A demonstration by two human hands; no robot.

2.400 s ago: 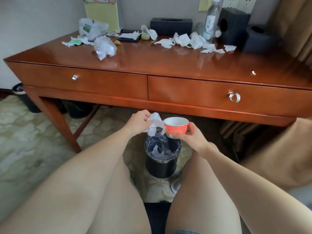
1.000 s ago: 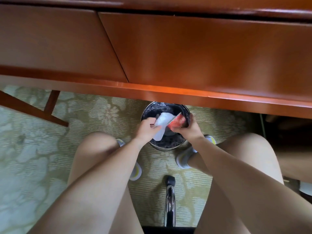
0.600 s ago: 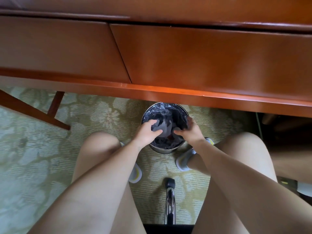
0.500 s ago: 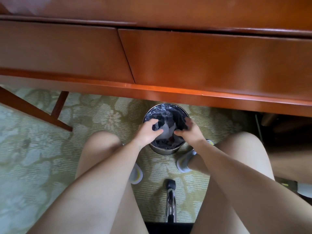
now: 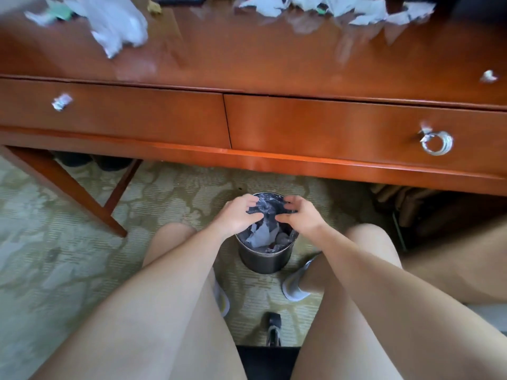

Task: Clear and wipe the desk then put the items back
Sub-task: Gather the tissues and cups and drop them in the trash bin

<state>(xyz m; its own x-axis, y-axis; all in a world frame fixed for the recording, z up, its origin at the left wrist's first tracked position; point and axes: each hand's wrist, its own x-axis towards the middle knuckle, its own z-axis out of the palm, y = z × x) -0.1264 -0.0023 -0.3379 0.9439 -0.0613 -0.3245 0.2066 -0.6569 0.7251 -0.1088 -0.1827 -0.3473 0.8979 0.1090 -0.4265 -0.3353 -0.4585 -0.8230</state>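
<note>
My left hand (image 5: 238, 216) and my right hand (image 5: 300, 218) hover side by side over the mouth of a dark round bin (image 5: 264, 259) on the carpet under the desk. Their fingers are loosely curled and hold nothing. Inside the bin's plastic liner lies a crumpled white tissue (image 5: 260, 237). The wooden desk (image 5: 247, 58) fills the top of the view. A large crumpled white wad (image 5: 116, 26) lies at its back left and several torn tissues (image 5: 356, 9) along its back edge. A small white scrap (image 5: 488, 76) sits at the right.
Two drawers face me, one with a small knob (image 5: 61, 101) and one with a ring pull (image 5: 436, 143). A slanted desk leg (image 5: 68, 193) stands at left. My knees flank the bin, and a chair castor (image 5: 273, 327) is between my legs.
The tissue and the red paper cup left my hands and went into the bin. Both hands have risen to the rim, empty. The view has tilted up to show the desk top.
</note>
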